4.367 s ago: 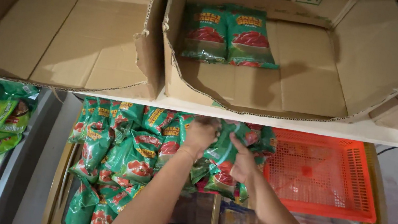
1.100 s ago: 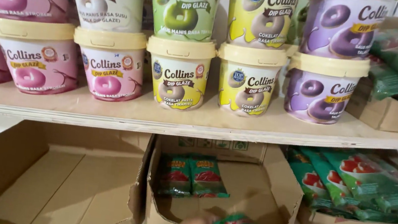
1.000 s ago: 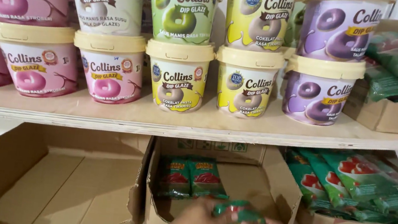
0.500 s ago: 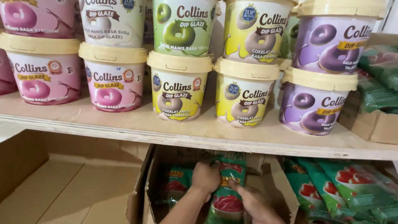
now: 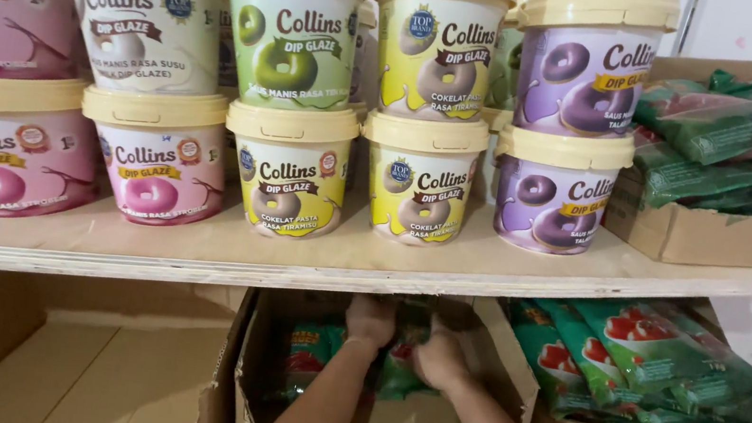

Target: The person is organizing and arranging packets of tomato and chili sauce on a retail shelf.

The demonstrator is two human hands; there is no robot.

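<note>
Both my hands reach into an open cardboard box (image 5: 260,417) under the wooden shelf (image 5: 313,256). My left hand (image 5: 370,321) and my right hand (image 5: 437,358) grip a bundle of green and red snack packets (image 5: 398,369) between them, deep in the box just below the shelf edge. More green packets (image 5: 312,361) stand against the box's left side. The fingertips are partly hidden in shadow under the shelf.
Two rows of stacked tubs with cream lids (image 5: 295,173) fill the shelf above. A box of green packets (image 5: 736,160) sits at the upper right, another (image 5: 653,370) at the lower right. A cardboard box with nothing visible inside (image 5: 42,362) lies at lower left.
My hands lifted the packets from a lower pile up to the box and have pushed them further back into it. The view has tilted up towards the tubs.
</note>
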